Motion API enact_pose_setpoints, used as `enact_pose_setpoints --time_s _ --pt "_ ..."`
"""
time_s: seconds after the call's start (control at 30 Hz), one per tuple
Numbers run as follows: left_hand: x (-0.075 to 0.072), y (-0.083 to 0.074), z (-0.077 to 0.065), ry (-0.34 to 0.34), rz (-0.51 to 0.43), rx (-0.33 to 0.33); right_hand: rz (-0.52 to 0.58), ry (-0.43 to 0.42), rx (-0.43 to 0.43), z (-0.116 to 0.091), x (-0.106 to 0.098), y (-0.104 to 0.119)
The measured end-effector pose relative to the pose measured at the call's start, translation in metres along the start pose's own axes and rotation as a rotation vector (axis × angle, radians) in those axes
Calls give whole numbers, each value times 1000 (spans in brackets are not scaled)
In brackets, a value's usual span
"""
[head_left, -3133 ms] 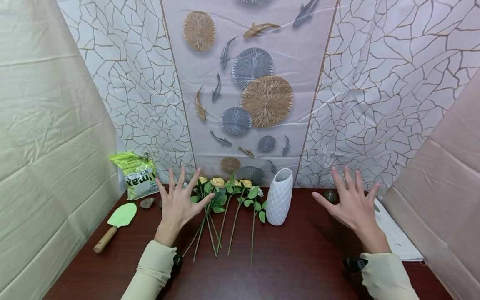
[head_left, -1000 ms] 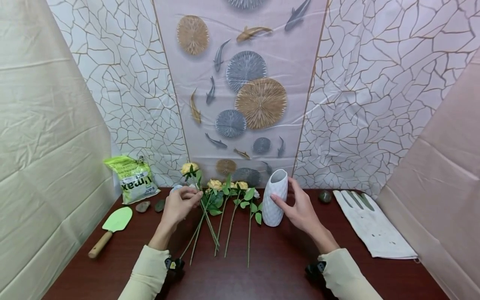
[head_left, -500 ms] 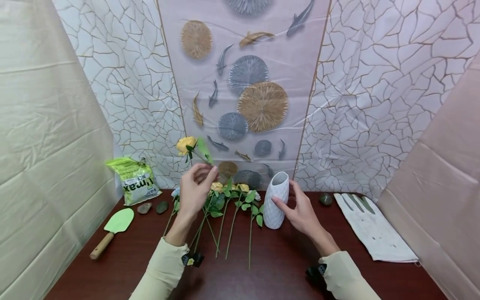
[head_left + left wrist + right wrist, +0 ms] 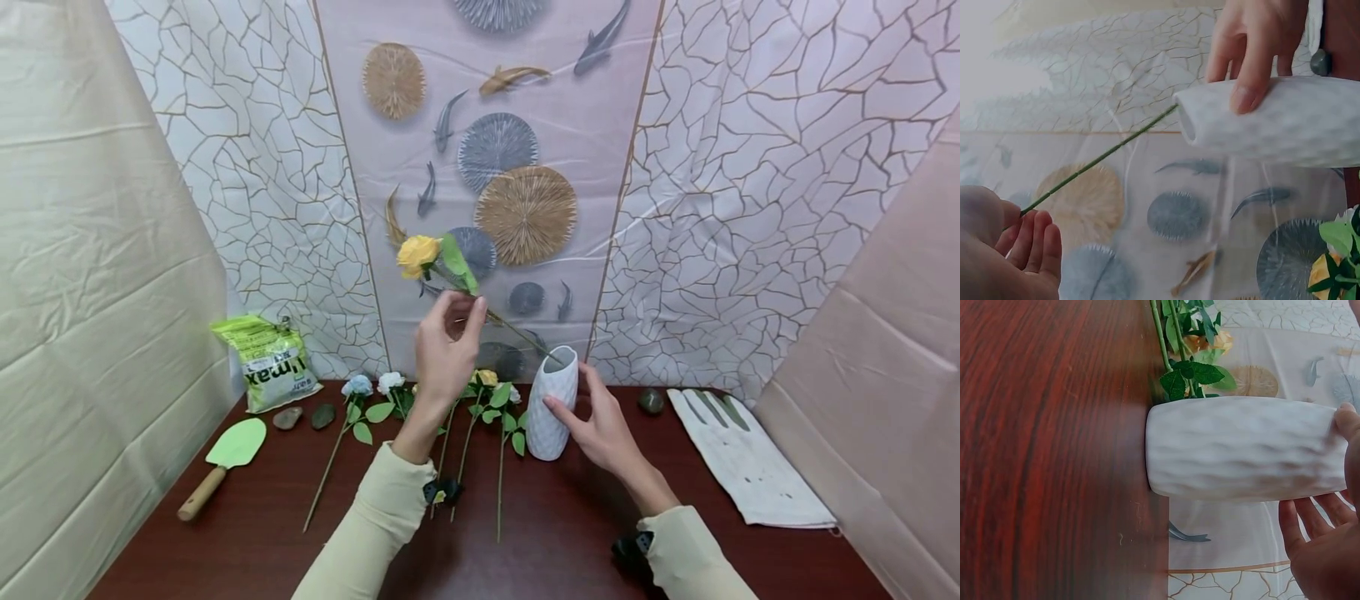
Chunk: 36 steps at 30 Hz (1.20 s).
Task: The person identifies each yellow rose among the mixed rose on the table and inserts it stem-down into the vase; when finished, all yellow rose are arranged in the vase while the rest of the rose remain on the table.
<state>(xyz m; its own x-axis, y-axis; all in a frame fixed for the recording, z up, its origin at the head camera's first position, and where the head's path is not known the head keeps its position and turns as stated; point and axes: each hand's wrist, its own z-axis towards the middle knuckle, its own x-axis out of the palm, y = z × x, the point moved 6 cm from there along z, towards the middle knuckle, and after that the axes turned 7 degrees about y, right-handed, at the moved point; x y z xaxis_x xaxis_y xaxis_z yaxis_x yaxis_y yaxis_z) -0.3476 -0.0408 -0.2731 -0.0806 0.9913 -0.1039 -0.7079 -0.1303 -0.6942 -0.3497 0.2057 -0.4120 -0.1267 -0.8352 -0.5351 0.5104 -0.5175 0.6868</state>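
The left hand [image 4: 447, 354] pinches a round yellow flower [image 4: 418, 256] by its green stem [image 4: 1100, 159], tip at the mouth of a textured white vase [image 4: 546, 435] the right hand [image 4: 611, 429] grips, far on the reddish-brown worktop [image 4: 562, 517].

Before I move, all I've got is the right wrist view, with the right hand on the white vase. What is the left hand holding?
Observer: The left hand pinches a yellow rose, with the bloom raised above that hand.
Operator: Where's the bottom of its stem?
Observer: At the mouth of the white vase; how far inside it goes, I can't tell.
Operator: Any tool lying about?
Observer: Yes, a green-bladed trowel lies off to the person's left.
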Motion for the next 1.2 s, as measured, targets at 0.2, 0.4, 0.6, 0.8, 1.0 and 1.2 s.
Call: enact_pose_setpoints --time_s 0.2,0.4,0.6,0.8,1.0,1.2 --pt "27 -6 2 25 189 63 -12 1 9 0 -3 1" --pt "59 -1 -1 81 287 109 2 -5 -2 -1 -5 2" --pt "91 18 -9 188 361 51 -24 -8 -14 -2 -5 3" --pt "100 34 -18 218 415 -41 -41 5 -6 -3 0 2" --pt "106 40 -23 264 456 -95 -33 -8 -20 -2 0 0" --pt "108 40 -26 267 450 -134 -3 -8 -33 -1 -2 7"
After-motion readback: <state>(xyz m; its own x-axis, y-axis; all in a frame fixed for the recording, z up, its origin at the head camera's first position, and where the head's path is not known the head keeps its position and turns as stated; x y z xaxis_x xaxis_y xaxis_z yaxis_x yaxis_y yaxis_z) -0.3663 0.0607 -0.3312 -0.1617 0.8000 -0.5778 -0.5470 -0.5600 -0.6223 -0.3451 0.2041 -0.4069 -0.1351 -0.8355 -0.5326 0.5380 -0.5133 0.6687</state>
